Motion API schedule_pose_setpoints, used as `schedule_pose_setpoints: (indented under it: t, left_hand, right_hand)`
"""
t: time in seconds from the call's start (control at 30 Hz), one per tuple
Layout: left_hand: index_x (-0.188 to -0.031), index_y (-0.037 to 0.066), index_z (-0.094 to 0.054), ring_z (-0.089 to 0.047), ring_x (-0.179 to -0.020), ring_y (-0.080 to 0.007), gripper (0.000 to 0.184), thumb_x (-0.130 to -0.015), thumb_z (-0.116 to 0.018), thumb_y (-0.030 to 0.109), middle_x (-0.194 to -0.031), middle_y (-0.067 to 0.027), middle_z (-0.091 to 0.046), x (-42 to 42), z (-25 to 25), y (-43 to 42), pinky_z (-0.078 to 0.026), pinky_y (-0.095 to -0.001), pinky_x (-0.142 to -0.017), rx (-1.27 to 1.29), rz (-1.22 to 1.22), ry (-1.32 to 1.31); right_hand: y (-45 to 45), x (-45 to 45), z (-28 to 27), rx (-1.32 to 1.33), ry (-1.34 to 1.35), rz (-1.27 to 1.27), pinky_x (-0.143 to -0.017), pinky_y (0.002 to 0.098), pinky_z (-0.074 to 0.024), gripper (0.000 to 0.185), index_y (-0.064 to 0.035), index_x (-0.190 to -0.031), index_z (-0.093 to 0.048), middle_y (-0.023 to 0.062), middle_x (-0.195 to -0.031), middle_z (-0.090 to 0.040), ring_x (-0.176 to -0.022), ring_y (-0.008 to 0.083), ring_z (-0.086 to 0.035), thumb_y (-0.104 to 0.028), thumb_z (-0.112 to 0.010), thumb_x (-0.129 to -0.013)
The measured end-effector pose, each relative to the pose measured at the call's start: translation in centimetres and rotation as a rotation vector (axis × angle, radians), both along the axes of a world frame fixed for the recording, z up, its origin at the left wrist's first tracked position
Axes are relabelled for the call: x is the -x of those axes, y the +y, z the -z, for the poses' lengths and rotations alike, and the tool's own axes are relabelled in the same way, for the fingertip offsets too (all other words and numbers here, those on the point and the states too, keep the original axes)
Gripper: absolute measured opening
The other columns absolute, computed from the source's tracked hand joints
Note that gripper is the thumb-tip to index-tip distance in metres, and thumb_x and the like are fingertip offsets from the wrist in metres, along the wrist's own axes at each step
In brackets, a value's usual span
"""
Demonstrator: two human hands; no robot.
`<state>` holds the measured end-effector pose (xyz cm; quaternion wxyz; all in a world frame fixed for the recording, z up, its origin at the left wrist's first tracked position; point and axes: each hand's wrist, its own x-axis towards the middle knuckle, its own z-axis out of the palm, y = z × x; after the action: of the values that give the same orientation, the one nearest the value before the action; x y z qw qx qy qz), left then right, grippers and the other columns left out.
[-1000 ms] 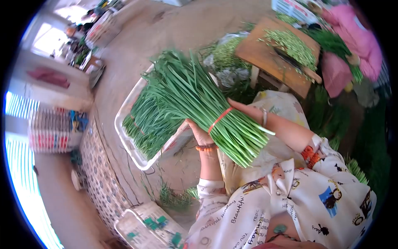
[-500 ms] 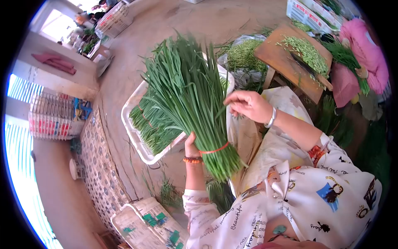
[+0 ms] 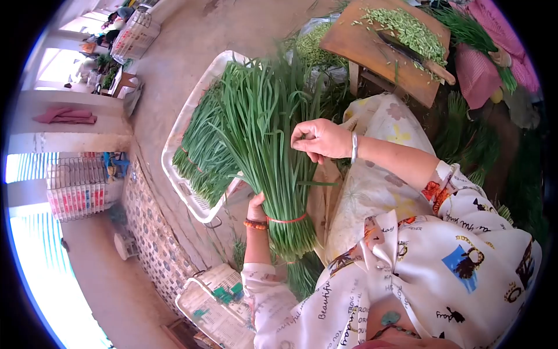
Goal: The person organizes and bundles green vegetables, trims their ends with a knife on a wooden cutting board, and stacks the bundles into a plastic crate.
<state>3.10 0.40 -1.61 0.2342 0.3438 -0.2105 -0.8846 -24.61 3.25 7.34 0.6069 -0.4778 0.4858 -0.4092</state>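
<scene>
A large bunch of garlic chives [image 3: 273,157] stands tilted in front of me, bound near its pale stem end by a red band [image 3: 287,220]. Wrapped around its lower left side is my left hand [image 3: 256,207], just above the band; most of its fingers are hidden behind the stems. My right hand [image 3: 321,139] is at the right edge of the leaves, thumb and fingers pinched together. What they hold, if anything, is too small to make out. Behind the bunch, a white plastic basket [image 3: 168,154] holds more banded chives [image 3: 203,151].
At upper right, a wooden board [image 3: 343,41] bears chopped green pieces [image 3: 407,32] and a knife [image 3: 407,51]. A plastic bag of cut greens [image 3: 317,46] lies beside it. Loose chives [image 3: 465,139] are on the right. Another crate [image 3: 215,291] stands at lower left.
The view has shifted. The bunch has come lower and more upright, still in my left hand. My right hand has moved left, closer over the leaves, its fingers drawn tighter together.
</scene>
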Motion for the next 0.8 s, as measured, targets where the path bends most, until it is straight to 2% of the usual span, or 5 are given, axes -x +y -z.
schedule_pose_setpoints:
  t: [0.47, 0.53, 0.67, 0.73, 0.8]
  left_hand:
    - [-0.108, -0.001, -0.048, -0.055, -0.088, -0.0232, 0.055, -0.063, -0.065, 0.024, -0.1, -0.0112, -0.056, -1.9, 1.6, 0.5, -0.044, -0.0345, -0.081, -0.037, 0.074, -0.14]
    - [-0.108, -0.001, -0.048, -0.056, -0.088, -0.0233, 0.054, -0.063, -0.065, 0.024, -0.1, -0.0113, -0.057, -2.3, 2.6, 0.8, -0.044, -0.0347, -0.081, -0.062, 0.063, -0.128]
    - [-0.105, -0.002, -0.051, -0.057, -0.086, -0.0242, 0.05, -0.064, -0.065, 0.024, -0.097, -0.0122, -0.058, -3.3, 4.4, 1.4, -0.046, -0.0359, -0.079, -0.069, -0.033, -0.055]
    - [-0.105, -0.002, -0.051, -0.057, -0.086, -0.0244, 0.049, -0.065, -0.064, 0.023, -0.097, -0.0129, -0.057, -4.8, 6.3, 1.3, -0.046, -0.0359, -0.079, -0.03, -0.038, 0.0]
    - [-0.105, -0.002, -0.05, -0.056, -0.087, -0.0248, 0.05, -0.065, -0.064, 0.023, -0.098, -0.0132, -0.057, -4.3, 5.5, 1.5, -0.046, -0.036, -0.079, -0.042, -0.052, -0.003]
  right_hand:
    - [0.2, -1.0, 3.6, -0.079, -0.05, 0.073, -0.04, 0.0176, -0.0393, 0.014, -0.0017, -0.084, -0.052, 0.0037, -0.061, -0.056, -0.048, 0.0074, -0.053, -0.016, -0.052, -0.082]
    - [0.6, -1.0, 3.5, -0.331, -0.403, 0.179, -0.041, 0.0169, -0.0408, 0.007, -0.0053, -0.083, -0.054, 0.002, -0.061, -0.056, -0.047, 0.0068, -0.052, -0.012, -0.051, -0.081]
    - [-0.5, 1.2, 4.4, -0.202, -1.181, 0.675, -0.037, 0.0134, -0.0357, 0.009, -0.0051, -0.081, -0.052, -0.0027, -0.06, -0.051, -0.047, 0.0029, -0.046, -0.014, -0.054, -0.08]
    - [-0.7, 5.0, 6.5, -0.081, -1.032, 0.416, -0.037, 0.0173, -0.0341, 0.023, -0.0027, -0.074, -0.052, -0.0008, -0.055, -0.05, -0.041, 0.0049, -0.044, -0.025, -0.053, -0.081]
    - [0.3, 5.2, 4.2, -0.257, -0.068, 0.336, -0.034, 0.0173, -0.0329, 0.021, -0.0051, -0.07, -0.051, -0.0019, -0.05, -0.048, -0.039, 0.0044, -0.044, -0.023, -0.054, -0.081]
